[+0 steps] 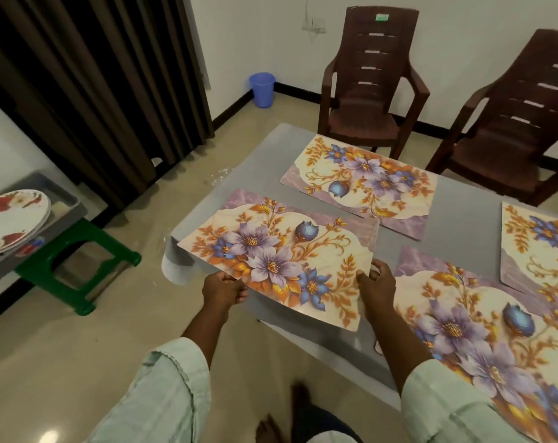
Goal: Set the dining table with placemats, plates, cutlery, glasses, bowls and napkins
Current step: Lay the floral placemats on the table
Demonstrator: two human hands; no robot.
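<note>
Smooth, faintly glossy grey surface on the table [456, 219], with soft reflections. Thin, stiff sheet material, printed with flowers and slightly sheened, in the near-left placemat [280, 257]; same printed finish on the far placemat [360, 183], the right placemat [539, 244] and the near-right placemat [482, 334]. Moulded brown plastic, matt and slatted, in the left chair [370, 81] and the right chair [514, 123]. Polished beige stone-like floor [63, 362], glossy with a light glare. Translucent blue plastic in the bucket [262, 89]. Shiny green plastic in the stool [79, 260]. Heavy dark brown cloth, pleated and matt, in the curtain [89, 81]. Glossy printed plates [12, 222] at far left. Pale green woven cloth, soft and matt, on the sleeves [162, 394].
</note>
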